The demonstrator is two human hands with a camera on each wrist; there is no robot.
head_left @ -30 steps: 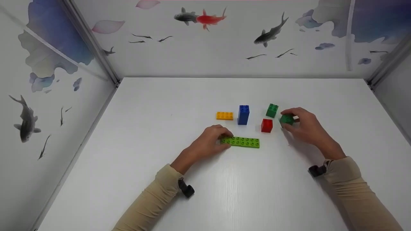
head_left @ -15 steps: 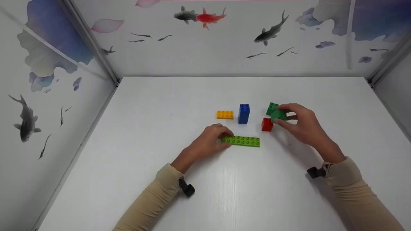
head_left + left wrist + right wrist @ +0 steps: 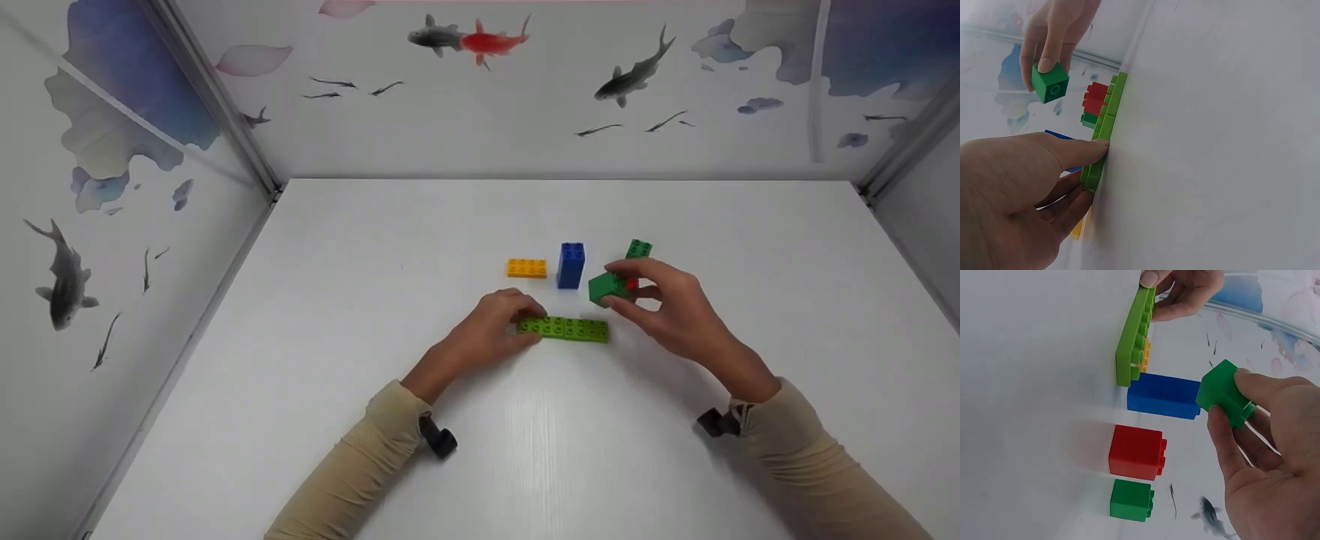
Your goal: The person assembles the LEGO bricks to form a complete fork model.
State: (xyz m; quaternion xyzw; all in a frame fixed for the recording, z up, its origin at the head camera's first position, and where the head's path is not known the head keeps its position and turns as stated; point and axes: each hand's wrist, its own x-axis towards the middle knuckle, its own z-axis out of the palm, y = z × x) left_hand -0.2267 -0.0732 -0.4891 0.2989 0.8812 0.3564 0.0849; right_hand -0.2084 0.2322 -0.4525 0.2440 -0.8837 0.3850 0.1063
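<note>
My left hand (image 3: 499,326) pinches the left end of a long light green brick row (image 3: 574,329) lying flat on the table, its thumb on the near side. In the right wrist view, my right hand (image 3: 1275,433) holds a dark green brick (image 3: 1224,391) between thumb and fingers, raised off the table with its studs turned toward the palm. In the head view that brick hangs behind the light green row's right end, partly in front of a red brick (image 3: 633,283). A second dark green brick (image 3: 639,248) stands behind the right hand.
A tall blue brick (image 3: 571,265) stands upright behind the light green row. To its left lies a flat yellow brick (image 3: 526,268). The white table (image 3: 375,240) ends at printed walls at the back and left.
My right hand has lifted the dark green brick and carried it left, past the other dark green brick and over the red one. My left hand stays on the light green row.
</note>
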